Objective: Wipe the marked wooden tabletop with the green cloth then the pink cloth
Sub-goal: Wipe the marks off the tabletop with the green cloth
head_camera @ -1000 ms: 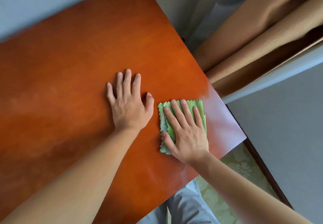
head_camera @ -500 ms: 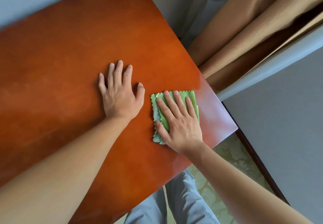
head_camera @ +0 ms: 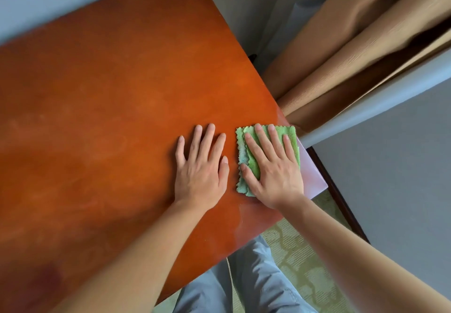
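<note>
The right hand (head_camera: 273, 171) has slid the green cloth (head_camera: 253, 164) outward to the table (head_camera: 109, 117) corner. Its straight fingers press the cloth flat. Just beside it, the left hand (head_camera: 201, 168) stays open, palm down on bare wood.

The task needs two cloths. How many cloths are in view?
1: the green cloth, folded under the right hand near the tabletop's right corner. No pink cloth shows; it may be out of frame.
</note>
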Available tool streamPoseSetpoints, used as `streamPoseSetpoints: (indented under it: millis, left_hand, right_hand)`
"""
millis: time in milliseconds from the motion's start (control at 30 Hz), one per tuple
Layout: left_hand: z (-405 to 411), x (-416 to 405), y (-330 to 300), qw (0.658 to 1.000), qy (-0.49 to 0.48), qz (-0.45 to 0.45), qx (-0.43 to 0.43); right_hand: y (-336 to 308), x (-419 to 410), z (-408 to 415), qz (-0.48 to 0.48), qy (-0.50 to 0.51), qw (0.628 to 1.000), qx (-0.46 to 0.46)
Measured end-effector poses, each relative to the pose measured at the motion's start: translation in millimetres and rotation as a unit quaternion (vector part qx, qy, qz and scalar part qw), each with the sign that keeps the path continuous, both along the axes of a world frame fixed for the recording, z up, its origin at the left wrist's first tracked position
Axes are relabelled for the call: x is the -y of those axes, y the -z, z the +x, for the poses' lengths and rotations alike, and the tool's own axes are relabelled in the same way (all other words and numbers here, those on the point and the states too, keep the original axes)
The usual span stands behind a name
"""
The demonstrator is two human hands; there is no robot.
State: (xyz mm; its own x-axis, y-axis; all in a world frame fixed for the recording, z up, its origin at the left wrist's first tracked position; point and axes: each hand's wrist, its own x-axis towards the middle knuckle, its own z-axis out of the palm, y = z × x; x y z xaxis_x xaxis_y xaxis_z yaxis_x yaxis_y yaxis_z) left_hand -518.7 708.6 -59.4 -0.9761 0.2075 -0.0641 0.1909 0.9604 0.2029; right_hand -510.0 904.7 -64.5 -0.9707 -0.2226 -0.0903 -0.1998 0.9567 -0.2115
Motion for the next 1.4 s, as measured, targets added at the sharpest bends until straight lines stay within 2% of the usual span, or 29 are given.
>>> streamPoseSetpoints:
  millis: [367,600,733,1000,1400]
  left_hand:
    - [1,-1,1,1.0,0.004,-0.001,-0.018]
    - [1,-4,2,0.999,0.001,-0.005,-0.037]
    - [2,-4,3,0.999,0.0,-0.016,-0.042]
    - [3,-2,4,0.999,-0.008,-0.018,-0.037]
    - [1,-3,2,0.999,-0.008,-0.019,-0.035]
  right_hand:
    - [0,-2,-91,0.013,-0.004,1.0,-0.004]
    - [2,-4,-96,0.021,-0.003,1.0,0.006]
    - [-1,-15,-75,0.015,-0.005,1.0,0.005]
    - [2,-53,25,-0.014,0.019,0.999,-0.032]
    - [2,-46,49,-0.005,0.008,1.0,-0.028]
